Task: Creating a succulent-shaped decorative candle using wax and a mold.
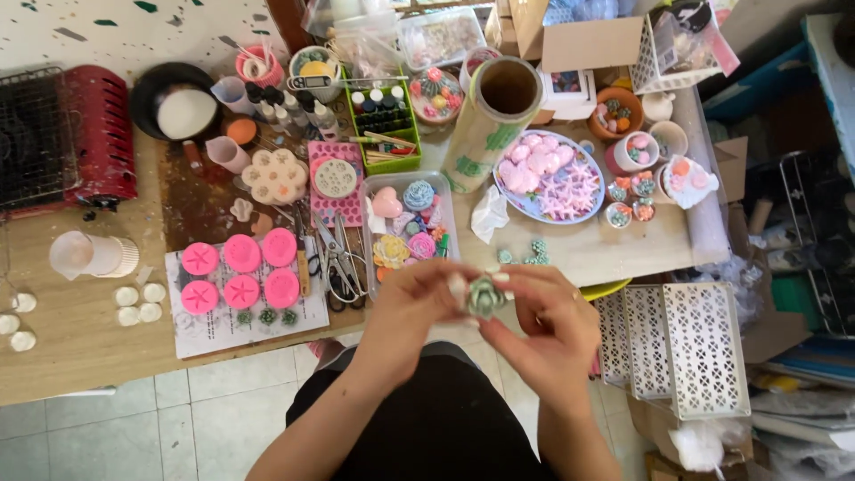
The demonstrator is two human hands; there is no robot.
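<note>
The person holds a small grey-green succulent-shaped cast piece (485, 297) just off the near edge of the cluttered wooden bench (80, 347), the left hand (419, 298) and right hand (543, 321) each with the grip pinched onto it from either side. The step in hand looks like inspecting or trimming the piece; a next move would call for gentle fingertip pressure. Fingers cover much of the piece, so its underside and any flaws cannot be made out; round pink silicone moulds (241, 272) lie at ten o'clock.

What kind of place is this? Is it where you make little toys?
Probably a home craft table for moulding small decorations: round pink moulds, a plate of pink stars and hearts, and little dye bottles.
</note>
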